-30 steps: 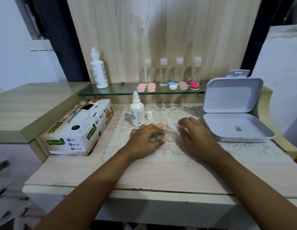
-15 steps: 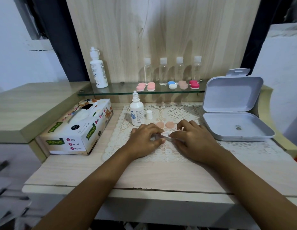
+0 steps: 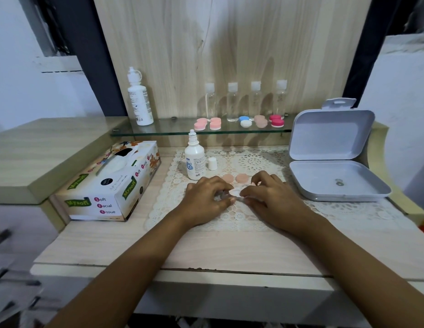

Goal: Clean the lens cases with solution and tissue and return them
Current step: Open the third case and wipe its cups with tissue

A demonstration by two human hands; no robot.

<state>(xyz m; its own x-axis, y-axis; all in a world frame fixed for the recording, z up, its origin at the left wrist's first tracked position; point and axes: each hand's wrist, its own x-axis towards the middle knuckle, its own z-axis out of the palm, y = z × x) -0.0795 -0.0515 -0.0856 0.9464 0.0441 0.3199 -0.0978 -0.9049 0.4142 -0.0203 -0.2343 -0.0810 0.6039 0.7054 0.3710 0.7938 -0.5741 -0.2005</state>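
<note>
On the lace mat, my left hand pinches a clear lens case, mostly hidden under its fingers. My right hand presses a small white tissue against that case from the right. Two peach caps lie on the mat just behind my hands. The small solution bottle stands uncapped to the left rear, its white cap beside it. Several more lens cases, pink, blue-white, peach and red, sit on the glass shelf.
A facial tissue box lies at the left. An open grey plastic box stands at the right with a small ring inside. A tall white bottle and several clear bottles stand on the shelf against the wooden back panel.
My right hand has brought the tissue from behind the case down against it and closed in toward my left hand. The two peach caps are now uncovered.
</note>
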